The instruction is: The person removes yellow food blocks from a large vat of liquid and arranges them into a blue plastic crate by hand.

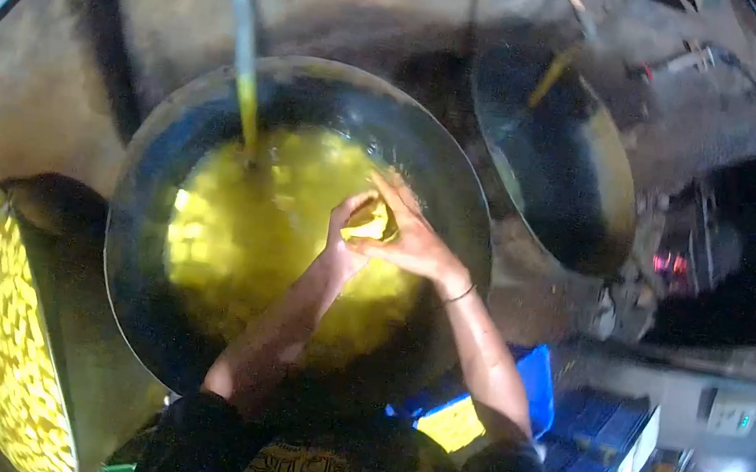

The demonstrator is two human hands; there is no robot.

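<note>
- Piece of yellow stuff [368,225], sitting between the left hand [336,247] and the right hand [417,244], above the large wok [127,288]; fingers of both hands curl around it, though blur hides how tightly.
- Judging by look, it should be light, wet and slippery, probably soft enough to crumble under a hard squeeze; broad support from cupped palms, with fingers along the sides, suits it better than a pinch.
- Below, similar yellow chunks [193,244] lie in cloudy liquid, likely slick too.
- Beyond the hands, a long-handled tool [245,101] dips into the liquid.
- Farther off, a second pan [551,173] stands tilted.
</note>
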